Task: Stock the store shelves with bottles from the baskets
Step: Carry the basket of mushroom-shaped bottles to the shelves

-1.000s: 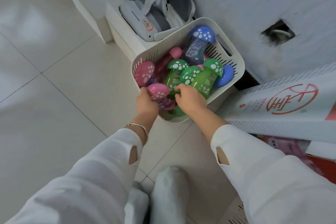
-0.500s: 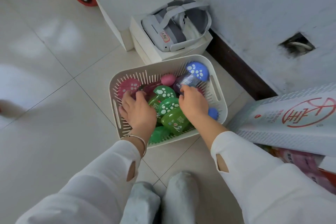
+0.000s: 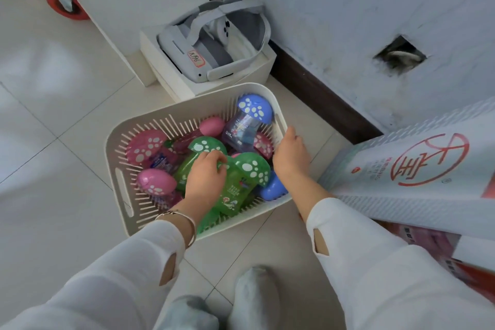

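1. The basket (image 3: pixel 115 147) sits on the floor (image 3: pixel 53 120) in the middle of the frame, just ahead of my feet. It is heaped with spotted-cap bottles lying every which way. No shelf shows in this view.
2. The green bottle (image 3: pixel 204 145) I am after lies near the centre of the heap, directly under my left hand (image 3: pixel 206 181). Its cap points toward the top of the frame and its body slants down and left beneath my palm (so the long axis runs roughly along my forearm).
3. My left hand is the nearer one. Its fingers curl over the bottle just below the cap and touch it. I cannot tell whether my thumb has closed underneath.
4. A second green bottle (image 3: pixel 235 190) lies just to the right, touching my fingertips, and may drag along on a lift.
5. My right hand (image 3: pixel 290 157) is well apart from the left, at the right wall of the basket. Its fingers hook over the rim, which I judge steadies the basket.
6. A blue-capped bottle (image 3: pixel 254 110) leans in the upper right corner of the basket, close above my right hand.
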